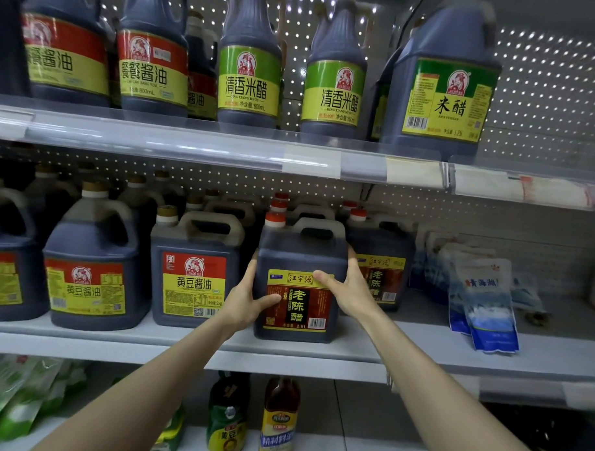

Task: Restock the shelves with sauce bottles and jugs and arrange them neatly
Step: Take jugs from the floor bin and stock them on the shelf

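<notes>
Ok, left grip: left hand (249,296) clamps the vinegar jug (298,252) from its left side, thumb laid across the label front, fingers wrapped round the side wall.
Right grip: right hand (346,287) holds the same jug's right side, thumb on the label's top edge, fingers curled round the far corner.
Arms: both forearms bare, reaching up and forward from the near bottom edge, converging on the jug.
Jug: upright, label facing near, red cap on, top handle free, dark liquid fills the body.
Jug location: near edge of the middle shelf (420,344), base at shelf level; resting or just lifted, cannot tell.
Left neighbour: soy sauce jug (193,282), red-yellow label, just beside.
Right neighbour: second vinegar jug (385,272), same label, set farther back, partly hidden by the right hand.
Far right: blue-white bags (485,299) leaning on the same shelf.
Upper shelf (191,144): green-label bottles (249,71) and a big green-label jug (442,85), all upright.
Lower level: two small bottles (279,420) upright, green pouches (20,391) at left.
</notes>
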